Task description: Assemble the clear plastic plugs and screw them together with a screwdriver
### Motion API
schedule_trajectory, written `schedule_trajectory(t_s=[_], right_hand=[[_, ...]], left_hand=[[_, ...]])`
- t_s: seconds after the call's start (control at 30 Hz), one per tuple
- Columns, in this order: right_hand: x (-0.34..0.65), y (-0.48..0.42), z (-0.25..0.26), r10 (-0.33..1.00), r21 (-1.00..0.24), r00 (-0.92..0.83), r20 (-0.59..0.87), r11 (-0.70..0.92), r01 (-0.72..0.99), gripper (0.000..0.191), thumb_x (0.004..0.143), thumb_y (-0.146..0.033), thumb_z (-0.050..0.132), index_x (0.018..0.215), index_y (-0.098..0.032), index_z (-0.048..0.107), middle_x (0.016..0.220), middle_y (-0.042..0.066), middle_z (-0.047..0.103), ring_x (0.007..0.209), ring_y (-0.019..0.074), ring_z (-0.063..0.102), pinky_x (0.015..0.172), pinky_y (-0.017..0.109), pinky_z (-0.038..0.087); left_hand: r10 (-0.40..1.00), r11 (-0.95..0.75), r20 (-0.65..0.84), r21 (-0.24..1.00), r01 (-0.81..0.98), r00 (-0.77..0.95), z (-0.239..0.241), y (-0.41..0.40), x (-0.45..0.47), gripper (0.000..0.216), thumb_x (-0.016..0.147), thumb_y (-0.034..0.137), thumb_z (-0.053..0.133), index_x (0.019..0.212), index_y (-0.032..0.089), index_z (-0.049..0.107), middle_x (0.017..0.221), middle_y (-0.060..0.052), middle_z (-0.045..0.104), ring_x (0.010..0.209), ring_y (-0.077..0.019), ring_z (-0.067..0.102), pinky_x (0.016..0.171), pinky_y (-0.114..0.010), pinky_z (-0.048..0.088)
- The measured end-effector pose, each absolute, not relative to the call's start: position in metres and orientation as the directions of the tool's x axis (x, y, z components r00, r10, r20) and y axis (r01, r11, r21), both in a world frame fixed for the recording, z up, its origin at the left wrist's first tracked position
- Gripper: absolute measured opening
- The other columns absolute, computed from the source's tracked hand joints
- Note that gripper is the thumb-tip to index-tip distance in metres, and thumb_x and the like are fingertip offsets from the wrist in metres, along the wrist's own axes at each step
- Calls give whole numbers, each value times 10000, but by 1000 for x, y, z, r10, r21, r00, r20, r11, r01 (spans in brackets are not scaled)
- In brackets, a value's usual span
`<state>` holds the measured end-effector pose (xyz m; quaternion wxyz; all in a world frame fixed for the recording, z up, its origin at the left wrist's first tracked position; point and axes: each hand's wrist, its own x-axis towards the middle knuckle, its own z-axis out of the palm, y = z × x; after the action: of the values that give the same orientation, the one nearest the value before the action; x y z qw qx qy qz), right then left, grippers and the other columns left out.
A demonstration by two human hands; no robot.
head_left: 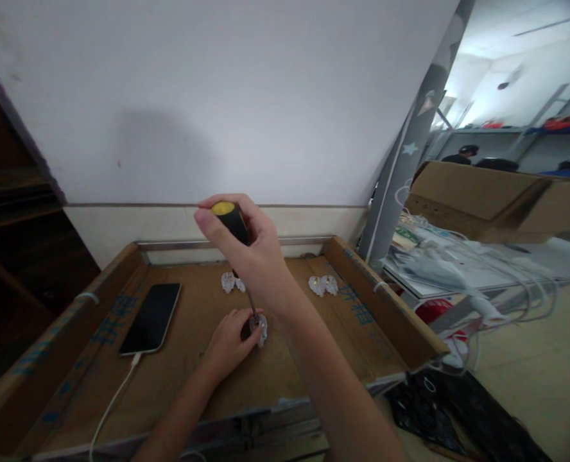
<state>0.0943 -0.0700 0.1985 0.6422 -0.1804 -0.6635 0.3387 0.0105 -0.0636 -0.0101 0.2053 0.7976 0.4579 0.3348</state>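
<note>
Screwdriving, I judged — your right hand clamped fingers round the screwdriver, your left hand pinched the clear piece. Seating unclear; next turn wanted steady pressure.

your 2 hands are bare, left hand and right hand alike. your left forearm and right forearm are bare too as far as they show, slim, smooth in outline and narrower at the wrists. your fingers are slender; their nails are too small to make out.
</note>
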Motion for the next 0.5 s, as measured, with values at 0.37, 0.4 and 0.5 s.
schedule_trajectory(t_s=[0.37,0.4,0.5], right_hand=[[116,-73,209,728,-785,-294,619,567,-248,253,865,-436,474,856,-204,575,627,-47,479,543,60,457,495,188,382],[118,-74,209,720,-784,-311,620,566,-254,224,848,-412,511,863,-202,588,650,-44,498,569,59,475,517,185,396],[121,-75,209,716,-743,-212,665,605,-286,169,740,-305,662,718,-192,538,673,-42,549,616,59,513,560,180,420]], left_hand=[[872,-489,334,637,596,358,-11,-64,11,332,779,287,587,1100,202,580,987,-69,654,898,-233,586,810,-364,459],[876,-482,327,645,593,355,-9,-64,11,345,776,286,585,1111,203,578,998,-70,655,907,-234,588,816,-366,460],[880,-474,323,657,586,349,-7,-66,13,359,759,276,584,1111,204,589,1004,-70,662,913,-233,598,820,-362,468]])
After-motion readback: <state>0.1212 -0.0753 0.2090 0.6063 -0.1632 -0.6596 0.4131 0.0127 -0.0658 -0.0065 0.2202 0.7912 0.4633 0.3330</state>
